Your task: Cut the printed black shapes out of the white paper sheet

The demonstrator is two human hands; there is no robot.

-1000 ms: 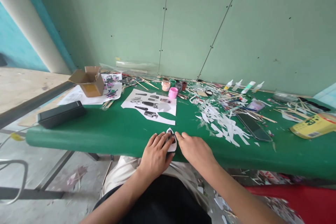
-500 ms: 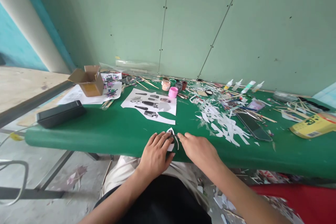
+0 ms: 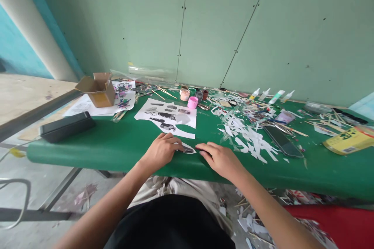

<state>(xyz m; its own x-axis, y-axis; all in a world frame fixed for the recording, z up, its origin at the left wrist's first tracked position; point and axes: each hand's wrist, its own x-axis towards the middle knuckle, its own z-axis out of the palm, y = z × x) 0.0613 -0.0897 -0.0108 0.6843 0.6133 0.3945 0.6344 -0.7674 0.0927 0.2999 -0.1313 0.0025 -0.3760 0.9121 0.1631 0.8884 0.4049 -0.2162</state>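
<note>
A small white paper cutout (image 3: 189, 150) with a dark printed shape lies near the front edge of the green-covered table (image 3: 117, 148). My left hand (image 3: 163, 149) has its curled fingers on the cutout's left end. To the right, my right hand (image 3: 220, 158) is closed round a slim dark tool (image 3: 198, 148), its tip just off the cutout's pointed end. Most of that tool is hidden in the fingers, so its kind is unclear. Beyond my hands lies a printed sheet (image 3: 187, 130) with grey and black shapes and a cut-away edge.
Paper scraps (image 3: 248, 136) spread on the right beside a phone (image 3: 282, 140). Paint jars (image 3: 192, 102) and glue bottles (image 3: 276, 96) stand toward the wall. Left are a cardboard box (image 3: 102, 95) and a dark grey case (image 3: 68, 126). A yellow container (image 3: 347, 140) lies far right.
The cutout has turned from pointing away from me to pointing right. My left hand has shifted left and away from my body. The thin curved white strip beside the cutout no longer shows.
</note>
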